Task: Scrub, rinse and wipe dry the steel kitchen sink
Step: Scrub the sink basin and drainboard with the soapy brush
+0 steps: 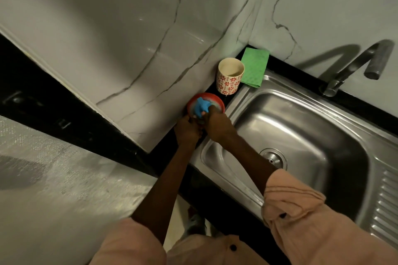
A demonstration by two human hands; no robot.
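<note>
while two hands meet at one red dish (212, 99), right grip (217, 123) pinching one blue scrubber (202, 105), left grip (187, 129) unclear, one cup (229, 76)

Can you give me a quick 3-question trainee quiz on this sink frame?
1. True or false: the green cloth lies inside the sink basin.
2. Which object stands between the red round container and the green cloth? A) patterned cup B) faucet C) drain
3. What does the right hand hold over the red round container?

Key:
1. False; it lies on the counter corner, behind the sink rim.
2. A
3. A blue scrubber; the left hand is at the container's near edge.
</note>
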